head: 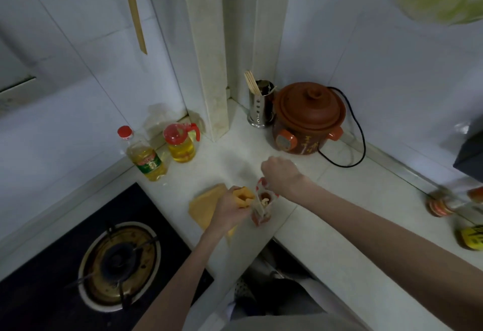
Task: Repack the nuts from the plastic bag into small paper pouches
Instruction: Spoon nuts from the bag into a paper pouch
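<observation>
A red-and-white plastic bag of nuts point(262, 206) stands open on the white counter point(326, 226), with pale nuts showing in its mouth. My right hand point(281, 172) hovers just above and behind the bag with its fingers curled shut; what they hold is hidden. My left hand point(231, 209) grips a small tan paper pouch point(244, 196), held open right beside the bag. A flat stack of more tan paper pouches point(205, 206) lies on the counter under and left of my left hand.
Two oil bottles point(145, 154) point(181, 142) stand at the back left. A brown clay cooker point(307, 119) with a black cord and a steel chopstick holder point(261, 106) sit in the corner. The gas stove point(117, 262) is front left, jars point(444, 202) at the right.
</observation>
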`<state>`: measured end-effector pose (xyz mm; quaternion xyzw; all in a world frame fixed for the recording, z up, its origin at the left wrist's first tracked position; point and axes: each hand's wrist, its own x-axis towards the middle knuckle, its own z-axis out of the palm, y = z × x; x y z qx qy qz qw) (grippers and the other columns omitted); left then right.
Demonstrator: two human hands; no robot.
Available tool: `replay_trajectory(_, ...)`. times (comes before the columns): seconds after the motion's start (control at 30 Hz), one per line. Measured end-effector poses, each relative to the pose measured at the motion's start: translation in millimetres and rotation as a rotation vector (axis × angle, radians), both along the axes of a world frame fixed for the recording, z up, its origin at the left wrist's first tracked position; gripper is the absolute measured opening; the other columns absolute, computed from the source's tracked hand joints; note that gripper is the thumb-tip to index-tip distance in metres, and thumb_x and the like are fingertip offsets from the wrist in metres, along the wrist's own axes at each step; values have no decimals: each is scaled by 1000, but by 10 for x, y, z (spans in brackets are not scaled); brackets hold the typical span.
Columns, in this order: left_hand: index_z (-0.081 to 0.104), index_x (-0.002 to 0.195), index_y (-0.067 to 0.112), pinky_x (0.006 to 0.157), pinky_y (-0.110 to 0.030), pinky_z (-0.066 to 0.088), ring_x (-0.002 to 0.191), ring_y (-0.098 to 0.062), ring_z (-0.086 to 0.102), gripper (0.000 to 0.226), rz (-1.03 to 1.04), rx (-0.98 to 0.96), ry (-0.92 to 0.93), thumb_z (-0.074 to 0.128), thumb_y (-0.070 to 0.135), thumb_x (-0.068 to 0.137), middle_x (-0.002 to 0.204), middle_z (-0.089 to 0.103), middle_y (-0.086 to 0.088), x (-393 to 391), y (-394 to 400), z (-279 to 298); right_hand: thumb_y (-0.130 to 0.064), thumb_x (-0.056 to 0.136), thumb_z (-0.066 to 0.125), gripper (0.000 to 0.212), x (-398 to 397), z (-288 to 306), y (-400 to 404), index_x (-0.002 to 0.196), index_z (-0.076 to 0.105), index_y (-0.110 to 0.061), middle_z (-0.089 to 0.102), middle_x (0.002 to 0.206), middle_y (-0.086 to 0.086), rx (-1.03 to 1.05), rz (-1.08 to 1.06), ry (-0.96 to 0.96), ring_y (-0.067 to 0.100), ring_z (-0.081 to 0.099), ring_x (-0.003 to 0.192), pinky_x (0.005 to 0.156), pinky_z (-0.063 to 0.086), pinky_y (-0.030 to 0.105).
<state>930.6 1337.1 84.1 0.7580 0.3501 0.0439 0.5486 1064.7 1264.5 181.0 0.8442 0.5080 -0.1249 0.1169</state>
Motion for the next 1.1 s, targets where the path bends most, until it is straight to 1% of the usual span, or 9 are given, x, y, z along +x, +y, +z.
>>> replay_trajectory(0.23,58,103,10,56,-8,42,77,-8,61,42,-80,1,17,77,4,66,81,64,9,67,-65,-57,-4,86,53,22,-97,-338,299,107,60,-2,59,104,12,-131,-50,142,30,62,96,69,48,32)
replay_trajectory(0.33,57,104,13,63,-15,46,86,-11,64,45,-135,-24,15,82,6,66,93,69,0,126,-103,-102,-4,88,49,14,50,-530,134,92,62,-5,59,80,10,-131,-133,336,24,61,70,59,49,29)
replay_trajectory(0.43,59,102,20,65,-12,47,85,-8,64,42,-181,-34,19,83,14,68,93,69,4,169,-119,-172,1,85,50,16,349,-691,-299,93,64,-4,64,85,13,-20,-338,518,23,63,66,56,52,27)
replay_trajectory(0.53,62,102,15,67,-19,50,86,-12,65,41,-161,0,77,84,23,69,92,70,1,251,-107,-269,3,84,46,26,653,-803,-813,64,57,-10,57,61,8,215,-612,654,15,52,46,36,41,16)
replay_trajectory(0.67,63,108,5,84,-33,52,100,-27,65,45,-181,-12,190,80,19,69,104,69,-12,462,-218,-350,-6,69,53,17,767,-875,-1257,54,53,-13,45,50,8,286,-883,1021,16,37,41,41,25,22)
replay_trajectory(0.73,63,106,15,73,-16,48,97,-18,63,35,-254,40,227,77,20,74,102,68,-1,583,-292,-369,-21,55,56,16,794,-927,-1386,41,52,-16,47,38,1,243,-849,961,14,41,34,38,31,20)
replay_trajectory(0.8,62,94,29,58,-4,39,86,-6,59,27,-271,65,255,77,22,73,90,62,15,698,-337,-366,-13,63,53,21,834,-1015,-1508,43,52,-16,54,39,-4,181,-775,758,12,51,39,46,45,23)
replay_trajectory(0.9,69,77,31,56,-3,40,80,-4,59,20,-240,40,288,75,14,67,80,62,24,900,-370,-432,6,68,46,26,886,-1240,-1686,51,53,-14,54,40,-6,256,-783,677,7,53,38,51,49,26)
replay_trajectory(1.1,71,75,22,59,-21,41,72,-5,56,17,-130,19,403,72,29,60,75,65,12,1150,-433,-588,0,78,53,16,915,-1440,-1890,78,68,-3,58,55,5,397,-899,774,9,52,43,42,40,16)
